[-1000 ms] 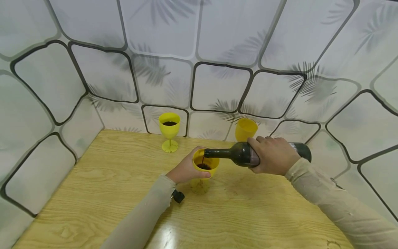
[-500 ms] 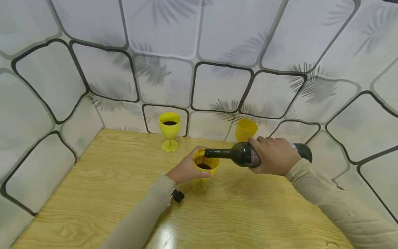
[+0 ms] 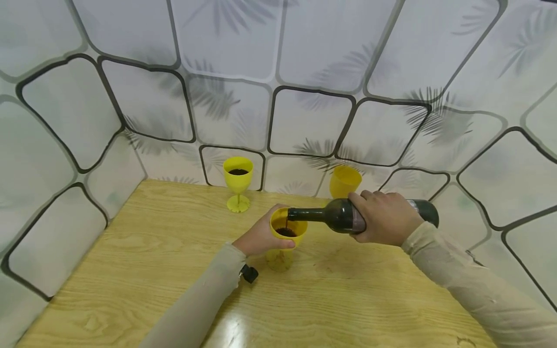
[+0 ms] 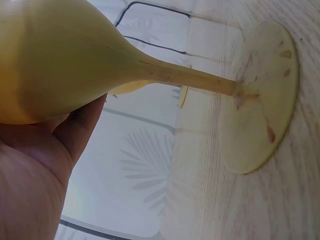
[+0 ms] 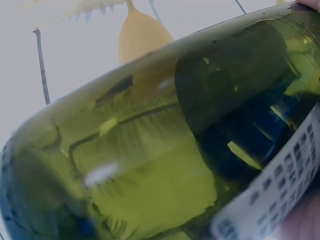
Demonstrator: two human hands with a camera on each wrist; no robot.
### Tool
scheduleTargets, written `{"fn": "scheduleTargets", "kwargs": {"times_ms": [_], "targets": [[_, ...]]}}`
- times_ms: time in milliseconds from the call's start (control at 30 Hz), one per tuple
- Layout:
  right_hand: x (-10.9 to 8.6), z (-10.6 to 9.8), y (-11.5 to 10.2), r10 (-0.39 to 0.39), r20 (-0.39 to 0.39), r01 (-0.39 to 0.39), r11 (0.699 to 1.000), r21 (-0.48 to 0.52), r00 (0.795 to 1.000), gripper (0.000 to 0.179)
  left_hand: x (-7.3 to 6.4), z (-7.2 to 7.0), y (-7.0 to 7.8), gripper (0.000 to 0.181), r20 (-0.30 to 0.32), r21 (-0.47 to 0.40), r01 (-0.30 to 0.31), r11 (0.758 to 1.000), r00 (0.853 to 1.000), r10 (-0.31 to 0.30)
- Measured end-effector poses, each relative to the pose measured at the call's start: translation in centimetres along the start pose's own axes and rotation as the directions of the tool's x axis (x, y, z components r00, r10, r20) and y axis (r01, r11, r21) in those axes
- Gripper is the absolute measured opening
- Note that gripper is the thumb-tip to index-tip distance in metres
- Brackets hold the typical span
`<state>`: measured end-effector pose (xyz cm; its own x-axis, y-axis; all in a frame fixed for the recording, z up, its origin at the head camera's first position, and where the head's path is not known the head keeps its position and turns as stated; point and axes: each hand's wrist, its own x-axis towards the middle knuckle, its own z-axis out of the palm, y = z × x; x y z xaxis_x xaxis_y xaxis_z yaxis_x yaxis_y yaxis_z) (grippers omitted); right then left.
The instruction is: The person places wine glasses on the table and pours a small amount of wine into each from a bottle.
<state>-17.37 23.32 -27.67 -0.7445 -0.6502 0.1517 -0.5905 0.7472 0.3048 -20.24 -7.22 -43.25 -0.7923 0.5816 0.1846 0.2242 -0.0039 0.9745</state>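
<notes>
My left hand (image 3: 261, 236) grips the bowl of a yellow wine goblet (image 3: 301, 237) from its left side, thumb across the front. The goblet's round foot (image 4: 262, 100) stands on the table in the left wrist view, with reddish spots on it. My right hand (image 3: 387, 217) holds a dark green wine bottle (image 3: 337, 215) sideways, its fingers wrapped round the body. The bottle's mouth lies over the goblet's rim, and a thin dark stream falls into dark liquid in the bowl. The right wrist view shows the bottle's green glass (image 5: 150, 165) and a white printed label (image 5: 280, 185).
A second yellow goblet (image 3: 238, 181) with dark liquid stands at the back left by the wall. Another yellow goblet (image 3: 344, 181) stands at the back right, its lower part hidden behind the bottle. A wooden table (image 3: 143, 251) meets patterned walls (image 3: 311, 121) behind and at both sides.
The bottle and right hand have shifted very slightly to the right, with the stream still falling. The left hand and its goblet have stayed in place.
</notes>
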Motion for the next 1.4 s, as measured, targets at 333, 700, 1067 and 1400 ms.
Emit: {"fn": "scheduleTargets", "kwargs": {"times_ms": [333, 700, 1067, 1400], "targets": [[0.09, -0.13, 0.16, -0.002, 0.004, 0.002, 1.0, -0.01, 1.0, 0.062, 0.12, -0.11, -0.3, 0.08, 0.009, -0.006, -0.012, 1.0, 1.0, 0.012], [0.06, -0.61, 0.04, 0.0, 0.011, 0.0, 1.0, -0.013, 1.0, 0.063, 0.07, -0.03, 0.05, 0.08, 0.01, -0.019, -0.01, 1.0, 1.0, 0.01], [-0.01, -0.76, 0.03, -0.015, -0.004, 0.014, 1.0, -0.017, 1.0, 0.063, -0.01, -0.03, -0.02, 0.085, 0.002, 0.008, 0.008, 1.0, 1.0, -0.008], [0.16, -0.78, -0.01, -0.007, 0.01, 0.007, 1.0, -0.015, 1.0, 0.063, -0.03, -0.1, 0.12, 0.081, -0.003, 0.011, -0.002, 1.0, 1.0, 0.003]]}}
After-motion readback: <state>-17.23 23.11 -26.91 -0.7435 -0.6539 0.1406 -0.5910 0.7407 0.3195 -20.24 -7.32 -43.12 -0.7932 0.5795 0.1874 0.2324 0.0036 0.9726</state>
